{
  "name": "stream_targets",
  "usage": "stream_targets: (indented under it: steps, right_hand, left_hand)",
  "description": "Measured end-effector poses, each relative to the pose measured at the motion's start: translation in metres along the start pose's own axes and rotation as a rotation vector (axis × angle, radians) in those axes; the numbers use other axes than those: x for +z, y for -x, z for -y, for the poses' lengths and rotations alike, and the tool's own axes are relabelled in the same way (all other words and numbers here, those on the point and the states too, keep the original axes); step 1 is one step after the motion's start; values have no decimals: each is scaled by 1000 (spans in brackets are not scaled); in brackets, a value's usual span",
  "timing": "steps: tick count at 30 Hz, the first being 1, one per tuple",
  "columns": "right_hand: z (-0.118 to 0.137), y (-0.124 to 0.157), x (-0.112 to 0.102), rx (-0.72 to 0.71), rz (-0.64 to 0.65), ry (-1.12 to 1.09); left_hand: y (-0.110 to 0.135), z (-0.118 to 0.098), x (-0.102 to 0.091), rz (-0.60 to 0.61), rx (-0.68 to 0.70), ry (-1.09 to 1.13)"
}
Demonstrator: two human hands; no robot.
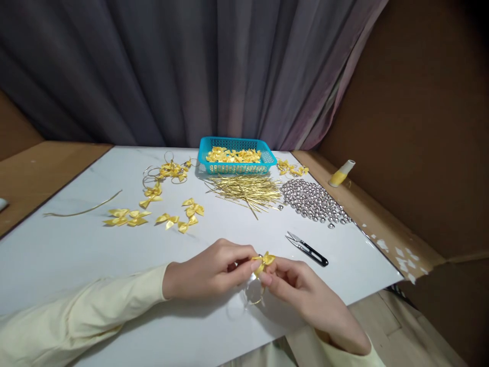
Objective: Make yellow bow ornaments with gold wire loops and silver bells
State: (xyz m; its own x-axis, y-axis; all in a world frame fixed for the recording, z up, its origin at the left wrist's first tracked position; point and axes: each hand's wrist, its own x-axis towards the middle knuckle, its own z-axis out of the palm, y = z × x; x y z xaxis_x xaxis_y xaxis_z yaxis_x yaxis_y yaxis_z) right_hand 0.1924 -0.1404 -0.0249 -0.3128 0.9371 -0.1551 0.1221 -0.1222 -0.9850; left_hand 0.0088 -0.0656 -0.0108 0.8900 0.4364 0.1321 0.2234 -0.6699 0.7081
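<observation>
My left hand [214, 269] and my right hand [301, 293] meet near the front edge of the white table [57, 250]. Both pinch a small yellow ribbon bow [264, 261] between fingertips. A thin gold wire loop [255, 296] hangs below the bow, between the two hands. Both hands are closed on the bow and wire. Pale yellow sleeves cover both forearms.
A teal basket [237, 156] of yellow bows stands at the back. In front of it lie a pile of gold wire strips [248, 191] and silver bells [311, 201]. Thread snips [306, 248] lie right of my hands. Finished bows [153, 211] are scattered at left. A spool [342, 173] rests on the right ledge.
</observation>
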Motion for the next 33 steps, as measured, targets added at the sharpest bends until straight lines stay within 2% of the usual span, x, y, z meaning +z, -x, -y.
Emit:
stream_targets:
  steps: [7, 13, 18, 26, 33]
  right_hand:
    - [5, 8, -11, 30, -8, 102]
    - [4, 4, -21, 39, 24, 174]
    - [5, 6, -15, -41, -20, 359]
    - [3, 16, -3, -68, -122, 581]
    - [-4, 14, 0, -110, -164, 464]
  left_hand:
    - [-3, -1, -1, 22, 37, -41]
    - [-4, -4, -7, 129, 48, -4]
    - [-4, -1, -7, 117, -2, 16]
    - [-4, -3, -3, 155, -32, 39]
    - [-5, -4, -3, 162, -46, 30]
